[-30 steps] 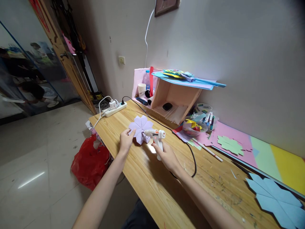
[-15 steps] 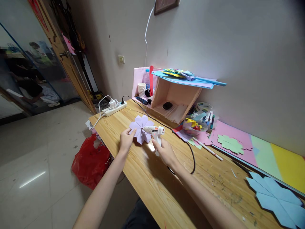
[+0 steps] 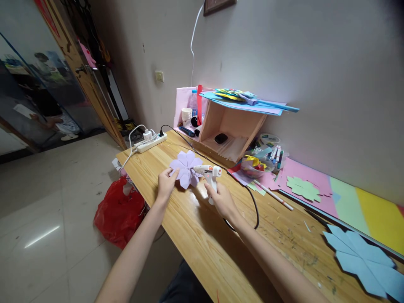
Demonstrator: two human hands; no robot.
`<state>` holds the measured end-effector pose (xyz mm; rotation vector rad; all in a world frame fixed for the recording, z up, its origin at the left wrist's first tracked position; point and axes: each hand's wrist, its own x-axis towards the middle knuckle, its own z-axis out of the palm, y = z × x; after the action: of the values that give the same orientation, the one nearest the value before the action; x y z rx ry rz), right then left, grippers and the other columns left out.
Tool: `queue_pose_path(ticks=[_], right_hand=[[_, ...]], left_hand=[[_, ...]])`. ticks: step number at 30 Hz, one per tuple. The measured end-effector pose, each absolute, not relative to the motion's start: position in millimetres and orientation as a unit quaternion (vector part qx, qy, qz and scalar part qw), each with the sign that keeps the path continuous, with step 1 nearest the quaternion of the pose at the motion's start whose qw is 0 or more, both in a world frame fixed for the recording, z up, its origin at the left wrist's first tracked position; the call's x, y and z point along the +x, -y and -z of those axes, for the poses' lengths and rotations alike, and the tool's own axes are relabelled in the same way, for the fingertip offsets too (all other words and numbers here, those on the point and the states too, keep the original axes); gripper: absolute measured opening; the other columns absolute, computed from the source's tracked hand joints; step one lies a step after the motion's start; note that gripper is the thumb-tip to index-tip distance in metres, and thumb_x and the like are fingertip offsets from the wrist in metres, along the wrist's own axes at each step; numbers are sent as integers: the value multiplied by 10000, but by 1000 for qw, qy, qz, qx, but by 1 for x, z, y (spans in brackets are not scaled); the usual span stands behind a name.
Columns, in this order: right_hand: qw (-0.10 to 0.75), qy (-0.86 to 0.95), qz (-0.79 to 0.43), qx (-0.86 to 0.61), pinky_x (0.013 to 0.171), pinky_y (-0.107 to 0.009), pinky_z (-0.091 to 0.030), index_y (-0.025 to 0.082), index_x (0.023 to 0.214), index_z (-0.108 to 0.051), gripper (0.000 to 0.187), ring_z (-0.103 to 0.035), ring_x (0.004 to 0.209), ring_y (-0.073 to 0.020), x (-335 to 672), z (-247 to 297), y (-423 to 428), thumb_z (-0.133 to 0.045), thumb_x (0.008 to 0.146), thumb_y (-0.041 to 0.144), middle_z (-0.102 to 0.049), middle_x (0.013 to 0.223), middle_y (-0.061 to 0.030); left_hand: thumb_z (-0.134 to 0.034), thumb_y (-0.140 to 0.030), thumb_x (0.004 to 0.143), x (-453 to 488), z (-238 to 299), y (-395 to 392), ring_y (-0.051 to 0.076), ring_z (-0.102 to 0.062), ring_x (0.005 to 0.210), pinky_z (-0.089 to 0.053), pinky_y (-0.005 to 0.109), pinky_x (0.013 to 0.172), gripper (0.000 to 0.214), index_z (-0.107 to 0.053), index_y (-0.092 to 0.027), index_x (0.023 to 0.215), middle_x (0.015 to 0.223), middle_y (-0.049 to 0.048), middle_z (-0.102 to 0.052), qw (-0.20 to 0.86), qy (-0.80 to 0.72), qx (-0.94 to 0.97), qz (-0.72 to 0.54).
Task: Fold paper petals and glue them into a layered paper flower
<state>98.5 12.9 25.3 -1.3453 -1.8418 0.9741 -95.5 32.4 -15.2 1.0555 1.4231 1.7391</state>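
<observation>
Your right hand (image 3: 222,200) grips the white hot glue gun (image 3: 211,171) by its handle; your left hand (image 3: 167,183) pinches the lilac paper flower (image 3: 185,160) by its left petals, over the bench (image 3: 189,235). Since half a second ago, the nozzle has shifted slightly from the flower's centre toward its right-hand petals, your left hold unchanged. Gluing seems under way; any glue is too small to see. Beyond, the black cable (image 3: 258,212) runs to the power strip (image 3: 151,143).

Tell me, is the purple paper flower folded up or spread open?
Spread open: the flower shows its petals fanned out around its centre.
</observation>
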Motion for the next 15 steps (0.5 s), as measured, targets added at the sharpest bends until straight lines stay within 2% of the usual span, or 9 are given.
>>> queue_pose_path(ticks=[6,15], right_hand=[[325,690,-403,-506,530,-234,-327,168,693,-503,371,-479,528,-139,100,-30,-13,-399,797,509,-511,583,11],[347,705,-366,-499,558,-245,-332,157,730,-548,355,-502,583,-158,93,-30,-15,-395,805,469,-577,626,-21]], left_hand=[[-621,-336,662,-96,16,-32,129,-534,635,-413,214,599,237,-625,-110,734,673,8,-603,320,-545,409,-658],[-614,-341,662,-94,14,-31,124,-533,631,-412,212,607,233,-619,-116,721,679,2,-604,318,-542,420,-655]])
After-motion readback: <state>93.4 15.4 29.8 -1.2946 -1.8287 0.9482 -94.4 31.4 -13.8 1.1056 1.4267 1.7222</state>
